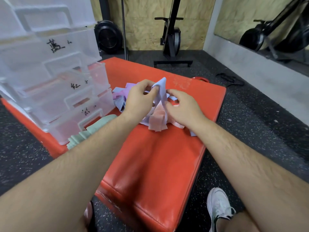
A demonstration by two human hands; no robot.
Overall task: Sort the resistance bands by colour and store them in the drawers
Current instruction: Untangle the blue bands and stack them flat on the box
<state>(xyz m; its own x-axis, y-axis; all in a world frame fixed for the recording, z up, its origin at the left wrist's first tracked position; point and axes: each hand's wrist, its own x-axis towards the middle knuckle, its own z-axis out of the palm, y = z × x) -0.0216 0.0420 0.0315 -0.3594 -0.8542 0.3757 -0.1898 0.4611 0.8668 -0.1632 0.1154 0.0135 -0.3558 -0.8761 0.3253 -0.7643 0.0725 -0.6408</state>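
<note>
Drawers [70,91] hold pink bands; left hand [140,96] pinches blue band [161,87].

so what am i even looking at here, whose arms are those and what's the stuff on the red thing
This is one picture from a camera worn on a person's head, looking forward and down, so the two bare arms coming in from the bottom are the wearer's own. There is no machine here.

The red thing is a padded gym mat lying on a dark speckled floor. On it sits a heap of resistance bands in pale blue, lilac and pink, with a pale green pile nearer the left arm. To the left stands a stack of clear plastic drawers with handwritten labels.

The left hand pinches a pale blue band and lifts it out of the heap. The right hand hovers beside it with fingers curled; whether its grip holds anything I cannot tell.
</note>
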